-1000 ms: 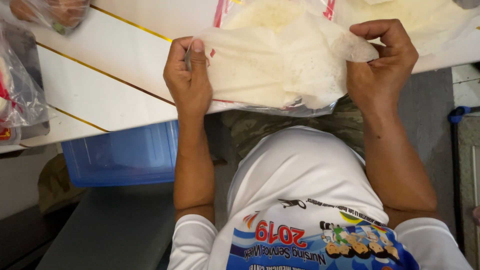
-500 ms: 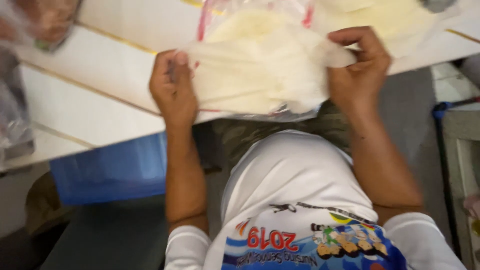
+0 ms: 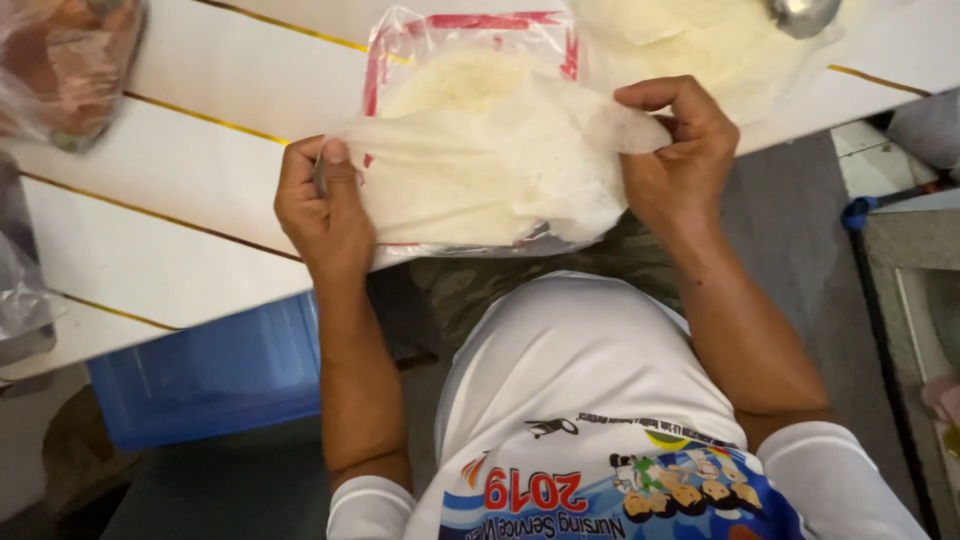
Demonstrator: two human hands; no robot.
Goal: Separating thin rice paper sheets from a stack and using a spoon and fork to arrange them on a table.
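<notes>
My left hand [image 3: 325, 215] is closed on the left edge of a thin, pale wrapper sheet [image 3: 490, 165], thumb pressed on top. My right hand [image 3: 680, 150] pinches the sheet's right corner between thumb and curled fingers. The sheet is stretched between both hands, above a clear plastic bag with red edging [image 3: 470, 35] that holds a stack of the same sheets.

Compared with half a second ago, both hands keep the same grips; the sheet remains taut and the bag has not shifted.

The bag lies on a white plank table [image 3: 200, 130] with yellow seams. A metal spoon [image 3: 805, 12] rests at the top right. A blue plastic bin [image 3: 210, 375] stands beneath the table edge. The floor [image 3: 800, 230] is grey.
</notes>
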